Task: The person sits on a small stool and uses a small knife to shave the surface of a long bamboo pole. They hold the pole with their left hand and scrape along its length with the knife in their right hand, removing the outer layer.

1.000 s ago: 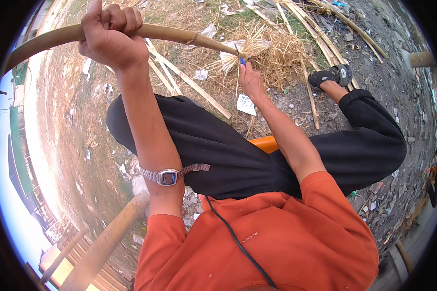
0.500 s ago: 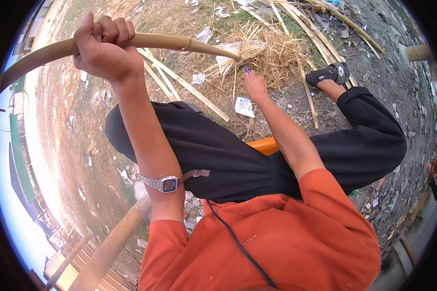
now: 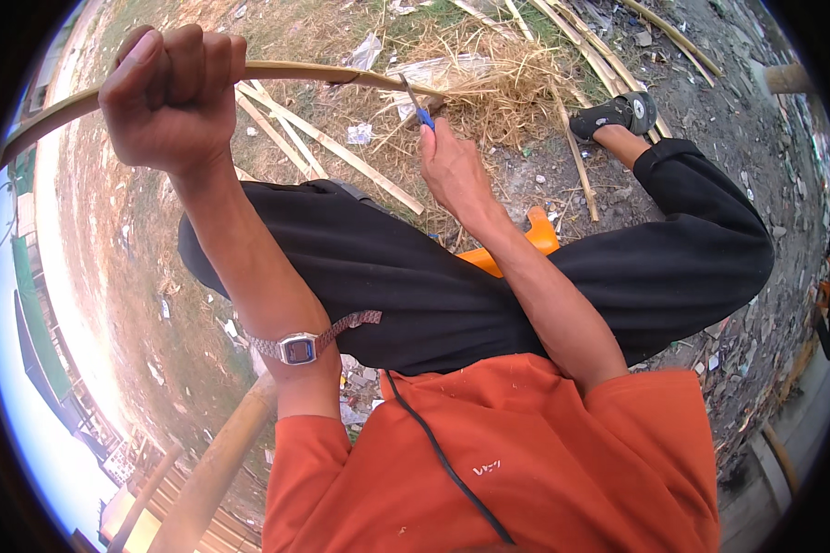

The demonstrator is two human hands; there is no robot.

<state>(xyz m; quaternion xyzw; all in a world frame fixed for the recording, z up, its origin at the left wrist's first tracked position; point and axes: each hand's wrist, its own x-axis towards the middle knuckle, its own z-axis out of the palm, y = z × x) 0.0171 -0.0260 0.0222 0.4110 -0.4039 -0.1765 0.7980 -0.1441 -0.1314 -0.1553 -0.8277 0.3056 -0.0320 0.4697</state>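
The left hand [image 3: 177,100] is clenched in a fist around a length of bamboo [image 3: 295,71], which stretches from the far left to a heap of dry shavings [image 3: 530,81]. The right hand [image 3: 456,170] grips a blue-handled knife [image 3: 425,117], its blade at the bamboo near the far end. Split strips [image 3: 352,157] lie on the littered ground [image 3: 171,240]; an orange seat [image 3: 542,234] shows between the legs.
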